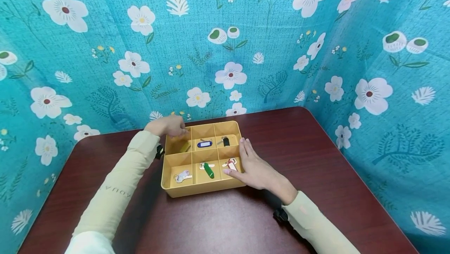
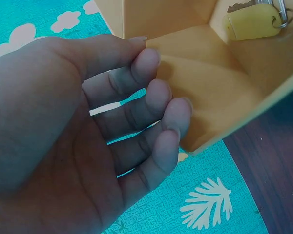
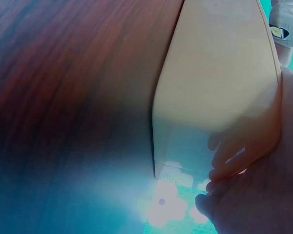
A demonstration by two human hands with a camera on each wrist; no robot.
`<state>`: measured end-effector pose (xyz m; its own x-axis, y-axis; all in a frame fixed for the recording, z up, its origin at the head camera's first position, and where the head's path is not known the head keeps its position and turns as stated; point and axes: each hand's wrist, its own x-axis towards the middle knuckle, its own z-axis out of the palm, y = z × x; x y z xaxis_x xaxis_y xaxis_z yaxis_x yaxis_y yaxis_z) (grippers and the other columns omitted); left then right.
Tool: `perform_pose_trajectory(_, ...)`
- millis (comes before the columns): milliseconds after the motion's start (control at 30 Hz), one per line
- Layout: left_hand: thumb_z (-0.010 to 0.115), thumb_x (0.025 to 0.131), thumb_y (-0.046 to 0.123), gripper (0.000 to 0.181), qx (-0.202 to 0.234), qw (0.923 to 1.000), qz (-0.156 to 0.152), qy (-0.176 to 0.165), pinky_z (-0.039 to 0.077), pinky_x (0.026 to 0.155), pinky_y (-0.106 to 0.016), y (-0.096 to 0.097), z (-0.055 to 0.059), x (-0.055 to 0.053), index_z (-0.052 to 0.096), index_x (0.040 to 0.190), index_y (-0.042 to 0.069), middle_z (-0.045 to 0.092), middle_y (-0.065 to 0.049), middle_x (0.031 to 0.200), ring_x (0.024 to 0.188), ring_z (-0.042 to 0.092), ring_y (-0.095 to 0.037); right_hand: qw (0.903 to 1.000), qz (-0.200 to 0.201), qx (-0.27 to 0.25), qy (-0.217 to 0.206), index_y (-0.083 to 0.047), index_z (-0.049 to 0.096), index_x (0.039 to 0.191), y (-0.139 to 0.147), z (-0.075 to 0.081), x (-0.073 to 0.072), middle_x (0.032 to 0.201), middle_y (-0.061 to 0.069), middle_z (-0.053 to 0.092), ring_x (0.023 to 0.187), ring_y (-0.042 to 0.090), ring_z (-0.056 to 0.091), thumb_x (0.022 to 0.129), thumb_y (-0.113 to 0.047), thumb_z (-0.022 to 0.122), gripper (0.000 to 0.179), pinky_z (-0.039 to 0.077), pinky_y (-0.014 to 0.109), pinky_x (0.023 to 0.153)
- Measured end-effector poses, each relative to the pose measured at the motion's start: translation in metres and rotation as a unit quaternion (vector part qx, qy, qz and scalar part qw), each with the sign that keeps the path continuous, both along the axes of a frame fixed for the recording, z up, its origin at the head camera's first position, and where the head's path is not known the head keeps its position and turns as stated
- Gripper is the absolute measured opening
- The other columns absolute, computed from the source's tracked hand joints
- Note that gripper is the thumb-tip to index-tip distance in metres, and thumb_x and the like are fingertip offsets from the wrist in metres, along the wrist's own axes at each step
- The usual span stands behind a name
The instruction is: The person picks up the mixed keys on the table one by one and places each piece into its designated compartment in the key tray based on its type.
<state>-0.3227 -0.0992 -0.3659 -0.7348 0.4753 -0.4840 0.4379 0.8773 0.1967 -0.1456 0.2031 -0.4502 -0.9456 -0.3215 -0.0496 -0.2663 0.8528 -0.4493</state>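
Note:
A yellow divided box (image 1: 204,190) sits on the table. My left hand (image 1: 171,125) is over its back left corner, with loosely bent fingers and nothing visible in them. In the left wrist view, the fingertips (image 2: 158,92) overlap the rim; contact is unclear. Below lies a key with a yellow tag (image 2: 251,22). My right hand (image 1: 258,170) rests along the right wall, fingers straight, its thumb over the front right compartment. Other compartments hold keys with a blue tag (image 1: 204,143), a dark tag (image 1: 225,141), a pale tag (image 1: 182,176), a green tag (image 1: 209,170) and a red-and-white tag (image 1: 231,164).
The dark red-brown table (image 1: 225,222) extends around the box. A turquoise floral cloth (image 1: 197,58) hangs behind and to the right of it. Each wrist carries a small black device, such as the right one (image 1: 280,215).

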Motion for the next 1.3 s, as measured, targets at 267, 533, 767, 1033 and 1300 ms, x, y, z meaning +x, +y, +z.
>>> perform_pose_trajectory(267, 0.055, 0.108, 0.023, 0.048, 0.054, 0.9984, -0.003, 0.018, 0.035, 0.058, -0.027, -0.015, 0.005, 0.003, 0.048, 0.061, 0.018, 0.038, 0.008, 0.056, 0.053, 0.034, -0.009, 1.0000, -0.002, -0.002, -0.009, 0.000, 0.002, 0.168, 0.000, 0.002, 0.004, 0.178, 0.018, -0.005, 0.167, 0.032, -0.001, 0.087, -0.094, 0.039, 0.129, 0.025, 0.049, 0.132)
perform_pose_trajectory(533, 0.056, 0.109, 0.026, 0.048, 0.078, 0.9955, -0.007, 0.054, 0.034, 0.059, -0.028, -0.025, 0.002, 0.005, 0.045, 0.063, 0.019, 0.034, 0.007, 0.057, 0.053, 0.031, -0.009, 0.9999, 0.000, -0.004, -0.012, 0.000, 0.000, 0.167, 0.004, 0.005, 0.005, 0.177, 0.019, -0.007, 0.167, 0.035, 0.000, 0.089, -0.090, 0.042, 0.126, 0.024, 0.050, 0.132)
perform_pose_trajectory(767, 0.055, 0.109, 0.023, 0.043, 0.094, 0.9938, 0.013, 0.058, 0.035, 0.060, -0.029, -0.034, 0.000, 0.014, 0.051, 0.067, 0.017, 0.038, 0.005, 0.061, 0.056, 0.036, -0.012, 0.9999, 0.000, -0.003, -0.013, 0.000, 0.000, 0.168, 0.004, 0.003, 0.003, 0.177, 0.018, -0.008, 0.167, 0.035, -0.001, 0.089, -0.092, 0.039, 0.128, 0.024, 0.050, 0.132)
perform_pose_trajectory(1033, 0.059, 0.108, 0.024, 0.032, 0.100, 0.9910, 0.023, 0.087, 0.040, 0.059, -0.028, -0.042, -0.005, 0.023, 0.073, 0.085, 0.006, 0.047, 0.003, 0.064, 0.059, 0.047, -0.014, 1.0000, 0.000, 0.001, -0.008, 0.000, 0.001, 0.167, 0.003, 0.003, 0.002, 0.178, 0.017, -0.008, 0.167, 0.033, -0.003, 0.087, -0.094, 0.037, 0.129, 0.023, 0.049, 0.133)
perform_pose_trajectory(1300, 0.059, 0.107, 0.023, 0.028, 0.121, 0.9844, 0.026, 0.125, 0.040, 0.059, -0.029, -0.049, -0.005, 0.032, 0.074, 0.093, 0.004, 0.050, 0.001, 0.066, 0.061, 0.049, -0.016, 0.9999, -0.010, -0.001, -0.012, -0.007, -0.005, 0.168, 0.007, 0.007, 0.003, 0.177, 0.017, -0.013, 0.166, 0.037, -0.001, 0.086, -0.094, 0.039, 0.128, 0.023, 0.054, 0.132)
